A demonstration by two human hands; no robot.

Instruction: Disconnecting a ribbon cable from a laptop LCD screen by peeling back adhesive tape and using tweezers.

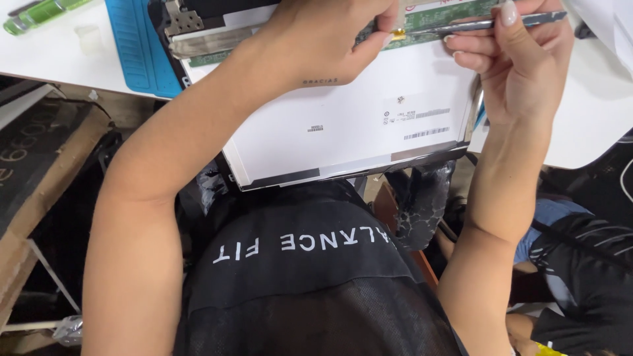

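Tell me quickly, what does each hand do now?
Left hand: closed, pinching a small yellow tab on the panel's green board.
Right hand: closed, holding a slim metal tool.

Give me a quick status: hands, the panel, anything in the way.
Left hand pinching the gold connector on the panel's green circuit strip. Right hand gripping metal tweezers, tips at the connector. Display panel face down, overhanging the white table. Nothing blocking.
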